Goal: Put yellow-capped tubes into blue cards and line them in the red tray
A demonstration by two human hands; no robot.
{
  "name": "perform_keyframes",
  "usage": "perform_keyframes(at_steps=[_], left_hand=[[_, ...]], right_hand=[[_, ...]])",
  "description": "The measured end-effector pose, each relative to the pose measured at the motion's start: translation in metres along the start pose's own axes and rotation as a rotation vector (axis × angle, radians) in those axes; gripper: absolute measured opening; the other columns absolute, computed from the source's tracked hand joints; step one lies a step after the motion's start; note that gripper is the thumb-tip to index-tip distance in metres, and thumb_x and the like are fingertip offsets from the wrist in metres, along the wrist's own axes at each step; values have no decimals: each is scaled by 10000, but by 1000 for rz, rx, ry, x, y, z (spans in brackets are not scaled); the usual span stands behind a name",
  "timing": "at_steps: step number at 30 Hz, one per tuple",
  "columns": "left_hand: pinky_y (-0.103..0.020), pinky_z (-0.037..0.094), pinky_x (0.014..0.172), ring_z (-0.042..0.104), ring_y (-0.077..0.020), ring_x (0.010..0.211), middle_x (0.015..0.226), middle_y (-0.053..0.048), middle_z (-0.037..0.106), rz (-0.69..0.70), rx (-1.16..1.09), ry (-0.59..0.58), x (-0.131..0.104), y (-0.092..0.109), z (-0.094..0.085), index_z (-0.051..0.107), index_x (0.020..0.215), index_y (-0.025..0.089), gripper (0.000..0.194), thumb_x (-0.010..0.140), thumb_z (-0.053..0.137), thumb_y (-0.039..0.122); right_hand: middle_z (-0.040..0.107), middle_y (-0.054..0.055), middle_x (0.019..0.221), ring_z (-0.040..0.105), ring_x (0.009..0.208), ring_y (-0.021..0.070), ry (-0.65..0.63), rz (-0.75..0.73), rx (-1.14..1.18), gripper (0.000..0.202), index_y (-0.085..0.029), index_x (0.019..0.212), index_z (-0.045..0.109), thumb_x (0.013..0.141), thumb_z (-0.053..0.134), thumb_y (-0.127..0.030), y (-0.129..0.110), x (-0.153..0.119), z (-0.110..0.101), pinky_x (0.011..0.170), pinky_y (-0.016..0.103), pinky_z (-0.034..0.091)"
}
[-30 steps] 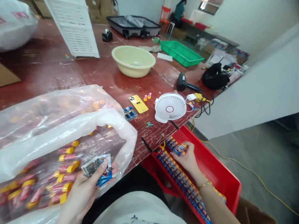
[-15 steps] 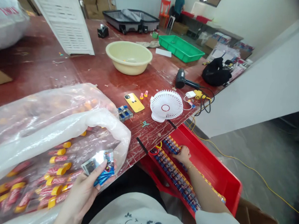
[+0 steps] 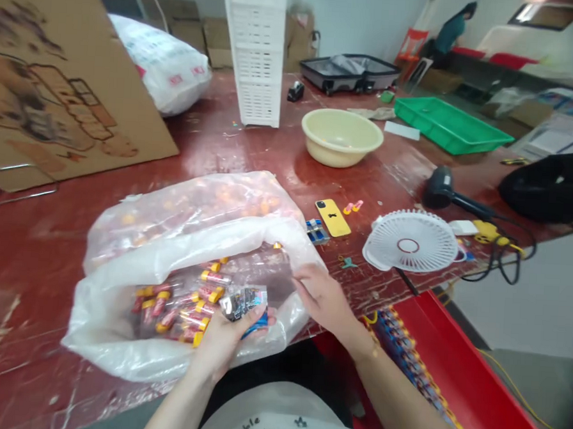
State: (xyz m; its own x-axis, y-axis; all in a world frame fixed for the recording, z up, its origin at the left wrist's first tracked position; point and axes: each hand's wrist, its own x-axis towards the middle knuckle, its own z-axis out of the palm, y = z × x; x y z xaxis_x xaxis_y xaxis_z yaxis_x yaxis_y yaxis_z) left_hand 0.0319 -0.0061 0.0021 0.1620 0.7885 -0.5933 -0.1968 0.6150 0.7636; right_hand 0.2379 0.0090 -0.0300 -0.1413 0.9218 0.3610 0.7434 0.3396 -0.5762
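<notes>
My left hand [image 3: 234, 336] is closed on several small shiny packets [image 3: 249, 302], silver and blue with printed pictures. It is above the opening of a clear plastic bag [image 3: 118, 302]. Inside the bag lie several small tubes [image 3: 210, 292] with red-and-pink bodies and yellow caps. My right hand [image 3: 324, 301] is over the bag's right rim, thumb and forefinger apart, nothing visible between them. Below my right forearm, a red crate [image 3: 458, 332] contains rows of small blue items with yellow tops [image 3: 404, 345].
On the red table [image 3: 198, 146] are a yellow phone [image 3: 333, 218], two small pink-and-yellow pieces [image 3: 353, 207], a white fan [image 3: 410, 243], a hair dryer [image 3: 441, 187], a cream basin [image 3: 342, 140] and a green tray [image 3: 449, 124]. A cardboard box [image 3: 72, 88] stands left. A person [image 3: 452, 34] is far back.
My right hand has left the rows in the red crate and come up and left to the bag's rim. My left hand still holds the packets. The view has turned left.
</notes>
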Motion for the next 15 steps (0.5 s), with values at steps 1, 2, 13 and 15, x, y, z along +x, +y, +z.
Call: perform_keyframes(at_steps=[1,2,13,15], left_hand=[[-267,562,617,715,-224,727,804,-108,767,16,9,28,-2,0,-5,726,826,121,310,624,823,335],[-252,555,600,715,-223,725,784,-110,767,30,12,50,-5,1,-9,725,807,117,299,622,824,330],[-265,577,618,721,-238,801,926,-134,764,7,-201,5,0,7,-22,722,941,105,351,647,818,272],[-259,572,608,719,-238,800,884,-122,768,36,-182,19,4,6,-23,720,917,106,350,622,834,256]], right_hand=[[643,67,1012,611,969,187,-99,-9,-29,182,-200,1013,572,882,487,-105,-9,21,17,859,319,497],[640,86,1046,606,994,195,-156,12,-71,219,-181,1049,577,887,471,-79,-14,39,34,874,329,493],[618,189,1043,573,1011,281,-320,228,-334,235,-84,1060,604,877,457,-85,-4,73,86,901,440,446],[596,201,1096,538,1065,311,-367,156,-319,272,-91,1045,613,801,499,-55,-10,60,75,938,442,417]])
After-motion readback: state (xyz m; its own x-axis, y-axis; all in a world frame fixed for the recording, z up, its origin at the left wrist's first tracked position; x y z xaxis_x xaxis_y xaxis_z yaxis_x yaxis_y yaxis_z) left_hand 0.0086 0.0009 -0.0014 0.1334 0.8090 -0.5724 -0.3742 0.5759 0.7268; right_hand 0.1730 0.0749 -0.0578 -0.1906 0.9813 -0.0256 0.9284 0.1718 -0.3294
